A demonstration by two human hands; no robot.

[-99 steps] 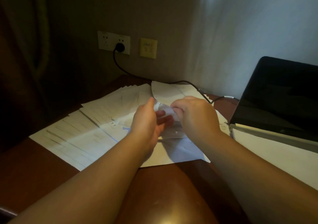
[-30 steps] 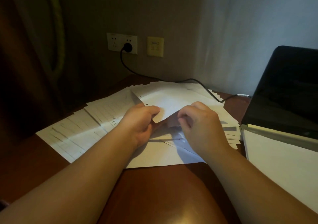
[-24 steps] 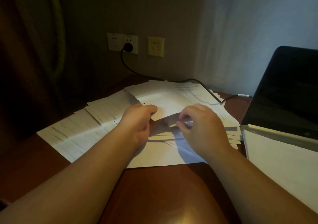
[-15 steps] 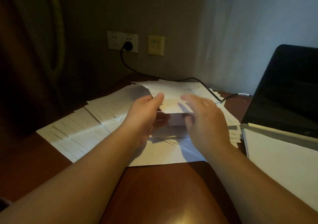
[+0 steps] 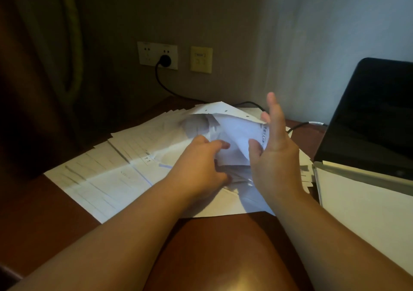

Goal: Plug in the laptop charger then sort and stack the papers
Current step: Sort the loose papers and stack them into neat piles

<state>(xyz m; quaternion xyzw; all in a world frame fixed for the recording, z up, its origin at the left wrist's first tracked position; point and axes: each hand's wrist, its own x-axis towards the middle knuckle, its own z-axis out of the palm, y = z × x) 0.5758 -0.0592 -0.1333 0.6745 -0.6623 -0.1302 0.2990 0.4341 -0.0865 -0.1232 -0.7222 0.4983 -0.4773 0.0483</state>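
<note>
Head view shows the charger plug (image 5: 165, 60) already in the wall socket (image 5: 157, 55) beyond both hands, so sorting is under way: left hand (image 5: 199, 167) grips crumpled papers (image 5: 232, 132) against the open right hand (image 5: 276, 154), which judging by this must next square them on the dim wooden bench (image 5: 212, 246) left of the laptop (image 5: 371, 116).

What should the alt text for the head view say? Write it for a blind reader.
Two bare hands gather loose papers spread on a brown desk: the left hand curls into the sheets, the right hand stands open against them. A black plug sits in the wall socket; an open laptop stands right.
</note>
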